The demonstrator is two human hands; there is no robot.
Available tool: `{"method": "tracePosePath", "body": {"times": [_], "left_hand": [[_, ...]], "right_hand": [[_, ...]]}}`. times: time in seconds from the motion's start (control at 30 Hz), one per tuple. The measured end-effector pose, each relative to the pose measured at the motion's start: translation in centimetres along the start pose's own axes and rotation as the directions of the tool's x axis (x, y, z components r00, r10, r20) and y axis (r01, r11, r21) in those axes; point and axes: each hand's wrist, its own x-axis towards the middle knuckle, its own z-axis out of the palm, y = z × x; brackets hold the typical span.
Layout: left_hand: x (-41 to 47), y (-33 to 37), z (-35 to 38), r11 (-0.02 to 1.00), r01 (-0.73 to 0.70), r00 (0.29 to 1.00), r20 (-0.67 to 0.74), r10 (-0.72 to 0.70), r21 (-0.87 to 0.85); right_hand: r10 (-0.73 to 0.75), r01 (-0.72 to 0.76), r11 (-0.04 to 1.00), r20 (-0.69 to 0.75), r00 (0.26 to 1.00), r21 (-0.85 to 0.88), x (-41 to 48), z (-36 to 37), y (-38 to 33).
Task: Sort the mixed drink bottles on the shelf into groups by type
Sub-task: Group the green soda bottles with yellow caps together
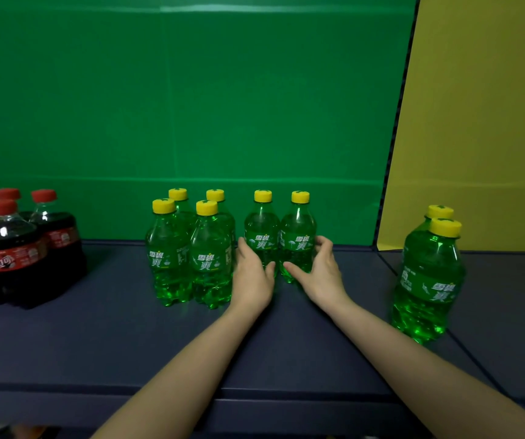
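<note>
Head view: your left hand and right hand each wrap one of the two green plastic yellow-capped bottles just right of the four-bottle green cluster, so a fast shove could tip them.

You're at a staged shop-shelf mock-up: dark blue shelf, plain green back panel, plain yellow side panel. Stock is retail-style: green soda bottles with yellow caps, cola bottles with red caps.

Green back panel, yellow side panel, dark blue shelf
</note>
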Motion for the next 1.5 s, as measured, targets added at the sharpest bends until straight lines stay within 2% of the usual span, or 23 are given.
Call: {"method": "tracePosePath", "body": {"times": [0.23,0.33,0.43,0.53,0.67,0.73,0.83,0.9,1.03,1.1,1.2,1.3,1.4,1.5], "left_hand": [[-1.1,0.6,-0.6,0.998,-0.005,0.996,0.093,0.010,-0.058],[-2.5,1.1,-1.1,0.994,-0.060,0.989,0.128,0.071,-0.094],[-4.4,1.9,-1.5,0.970,-0.206,0.968,0.117,0.221,-0.128],[-5.5,2.9,-1.1,0.928,-0.341,0.922,0.138,0.361,-0.152],[-5.4,4.8,1.0,0.901,-0.381,0.868,0.256,0.426,-0.209],[-5.0,5.9,2.2,0.883,-0.404,0.836,0.297,0.462,-0.238],[-4.1,7.5,4.0,0.851,-0.462,0.789,0.323,0.523,-0.251],[-3.6,8.5,5.0,0.846,-0.473,0.771,0.350,0.532,-0.244],[-2.9,9.7,6.4,0.860,-0.428,0.742,0.435,0.510,-0.277],[-2.5,10.0,6.9,0.872,-0.371,0.736,0.470,0.486,-0.320],[-1.9,10.3,7.5,0.878,-0.166,0.734,0.538,0.414,-0.449],[-1.4,10.6,8.2,0.831,0.027,0.674,0.624,0.395,-0.556],[-1.3,11.0,9.0,0.819,0.066,0.660,0.640,0.393,-0.570],[-1.6,11.8,10.6,0.851,0.020,0.726,0.592,0.349,-0.525]], "right_hand": [[0.069,-0.082,0.995,0.199,0.978,0.058,-0.9,-2.9,-1.2],[-0.010,-0.006,0.998,0.256,0.967,0.062,-3.7,-6.2,-2.3],[-0.120,0.110,0.993,0.260,0.958,0.052,-7.4,-9.9,-2.8],[-0.157,0.142,0.986,0.194,0.968,0.088,-10.5,-13.2,-2.5],[-0.159,0.157,0.982,0.009,0.987,0.106,-12.5,-15.9,-0.6],[-0.114,0.130,0.983,-0.119,0.986,0.133,-12.7,-16.3,0.9],[-0.041,0.059,0.997,-0.296,0.954,0.051,-12.1,-16.3,3.0],[0.011,-0.002,1.000,-0.320,0.947,0.028,-11.5,-16.1,3.9],[0.121,-0.100,0.986,-0.155,0.981,0.133,-10.3,-15.2,4.5],[0.129,-0.115,0.988,-0.133,0.983,0.105,-9.7,-14.8,4.7],[0.106,-0.103,0.994,-0.184,0.977,0.027,-9.3,-14.9,4.7],[0.083,-0.088,0.996,-0.262,0.961,-0.006,-9.8,-16.2,4.6],[0.092,-0.079,0.996,-0.350,0.932,0.049,-10.7,-18.7,4.0],[0.095,-0.090,0.995,-0.408,0.908,0.032,-11.6,-21.8,4.1]]}}
